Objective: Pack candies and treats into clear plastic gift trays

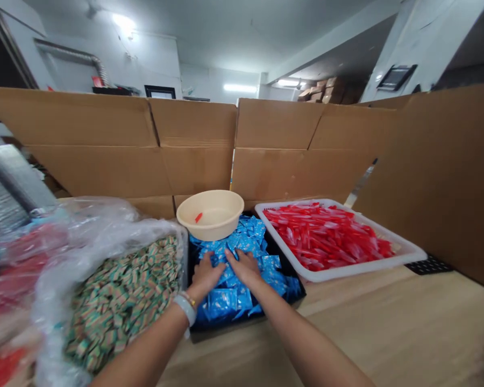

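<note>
Small blue printed packets (221, 303) fill a black tray (292, 271) in the middle of the table. My left hand (207, 275) rests on the packets near the tray's left side, fingers apart. Beside it, my right hand (244, 267) lies over the packets with its fingers spread, thumb side toward the left hand. Neither hand shows a packet gripped, though the undersides of the fingers are hidden. A cream plastic bowl (221, 215) sits at the back of the tray on the packets, with one small red piece (198, 217) in it.
To the right, a white basket (326, 273) holds many red, clear-tipped pieces (322, 236). On the left, a plastic-lined container (52, 290) is full of small green-and-tan pieces (125, 295). Cardboard panels (193, 166) stand along the back and right of the wooden table (347, 322).
</note>
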`<action>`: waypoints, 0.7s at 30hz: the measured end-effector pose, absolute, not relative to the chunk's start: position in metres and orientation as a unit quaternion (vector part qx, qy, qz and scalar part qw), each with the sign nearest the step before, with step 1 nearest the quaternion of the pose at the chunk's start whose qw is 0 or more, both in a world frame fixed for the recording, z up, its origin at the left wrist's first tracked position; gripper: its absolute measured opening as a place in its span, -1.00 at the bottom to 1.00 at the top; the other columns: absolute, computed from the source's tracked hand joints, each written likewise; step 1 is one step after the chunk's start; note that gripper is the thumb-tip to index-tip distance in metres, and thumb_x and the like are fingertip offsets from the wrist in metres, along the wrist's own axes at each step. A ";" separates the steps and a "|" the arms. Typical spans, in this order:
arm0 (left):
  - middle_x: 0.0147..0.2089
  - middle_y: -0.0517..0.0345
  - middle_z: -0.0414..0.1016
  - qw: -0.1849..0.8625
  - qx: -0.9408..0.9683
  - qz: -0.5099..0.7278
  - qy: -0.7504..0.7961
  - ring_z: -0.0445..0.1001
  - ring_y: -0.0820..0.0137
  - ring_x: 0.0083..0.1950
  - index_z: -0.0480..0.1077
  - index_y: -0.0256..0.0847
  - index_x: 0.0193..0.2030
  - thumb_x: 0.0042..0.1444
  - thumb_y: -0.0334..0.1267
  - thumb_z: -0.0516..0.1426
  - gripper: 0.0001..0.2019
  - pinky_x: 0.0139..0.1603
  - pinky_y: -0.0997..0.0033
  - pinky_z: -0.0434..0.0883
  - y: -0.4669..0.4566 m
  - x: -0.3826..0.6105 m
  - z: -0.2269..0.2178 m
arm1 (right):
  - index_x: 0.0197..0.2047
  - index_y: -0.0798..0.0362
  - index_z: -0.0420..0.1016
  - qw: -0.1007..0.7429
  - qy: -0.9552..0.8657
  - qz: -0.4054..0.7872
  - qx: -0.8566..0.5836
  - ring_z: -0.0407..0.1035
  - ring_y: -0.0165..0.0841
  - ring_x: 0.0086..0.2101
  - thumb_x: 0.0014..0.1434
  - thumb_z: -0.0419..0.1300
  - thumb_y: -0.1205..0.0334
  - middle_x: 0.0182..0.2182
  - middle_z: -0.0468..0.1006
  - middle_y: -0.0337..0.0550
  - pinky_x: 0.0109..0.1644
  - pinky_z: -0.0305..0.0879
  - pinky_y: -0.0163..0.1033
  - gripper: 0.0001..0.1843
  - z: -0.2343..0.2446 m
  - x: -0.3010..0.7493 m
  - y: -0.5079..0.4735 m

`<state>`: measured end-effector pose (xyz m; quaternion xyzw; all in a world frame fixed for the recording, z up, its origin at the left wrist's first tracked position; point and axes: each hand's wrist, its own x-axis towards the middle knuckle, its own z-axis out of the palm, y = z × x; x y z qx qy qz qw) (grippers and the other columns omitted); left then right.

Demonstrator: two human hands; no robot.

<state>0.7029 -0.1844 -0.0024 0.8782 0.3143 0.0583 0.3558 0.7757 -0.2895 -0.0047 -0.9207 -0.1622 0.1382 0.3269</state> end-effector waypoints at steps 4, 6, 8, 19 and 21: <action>0.09 -0.17 0.25 0.324 0.899 0.063 0.289 0.21 0.14 0.10 0.10 -0.37 0.12 -0.02 -0.25 0.01 -0.48 0.05 0.25 0.17 -0.194 0.687 0.017 | 0.09 -0.02 0.21 0.303 -0.190 0.090 -0.930 0.10 -0.01 0.00 -0.02 -0.21 -0.34 0.05 0.19 0.08 -0.04 0.03 0.06 -0.23 0.000 0.756 -0.288; 0.09 -0.17 0.26 0.318 0.910 0.065 0.259 0.24 0.20 0.09 -0.01 -0.38 0.18 -0.01 -0.31 0.01 -0.43 0.06 0.33 0.16 -0.193 0.674 0.035 | 0.12 -0.02 0.16 0.295 -0.189 0.092 -0.932 0.07 0.03 0.01 -0.01 -0.18 -0.31 0.07 0.16 0.09 -0.04 -0.01 0.13 -0.25 0.011 0.753 -0.294; 0.09 -0.11 0.26 0.316 0.918 0.065 0.229 0.25 0.24 0.08 -0.08 -0.34 0.22 0.01 -0.29 0.01 -0.39 0.07 0.37 0.16 -0.192 0.648 0.054 | 0.12 0.00 0.16 0.307 -0.191 0.054 -0.931 0.02 0.06 0.04 -0.02 -0.11 -0.27 0.09 0.14 0.10 -0.02 -0.08 0.17 -0.27 0.027 0.748 -0.311; 0.30 -0.07 -0.25 0.269 0.948 0.007 0.172 -0.12 -0.01 0.24 0.02 -0.16 0.19 -0.21 0.05 0.14 -0.20 0.12 0.00 0.09 -0.294 0.435 -0.006 | -0.54 0.03 0.11 0.752 -0.076 0.420 -0.502 0.04 -0.57 -0.70 -0.21 0.23 -0.12 -0.71 0.14 -0.44 -0.62 -0.02 -0.45 -0.54 -0.035 0.529 -0.416; 0.31 -0.04 -0.37 0.271 0.944 0.003 0.189 -0.12 0.03 0.25 -0.05 -0.17 0.22 -0.18 0.02 0.12 -0.19 0.13 0.05 0.10 -0.302 0.434 -0.004 | -0.54 0.05 0.11 0.786 -0.053 0.399 -0.469 0.03 -0.60 -0.68 -0.20 0.25 -0.05 -0.69 0.12 -0.45 -0.61 -0.03 -0.48 -0.56 -0.042 0.516 -0.413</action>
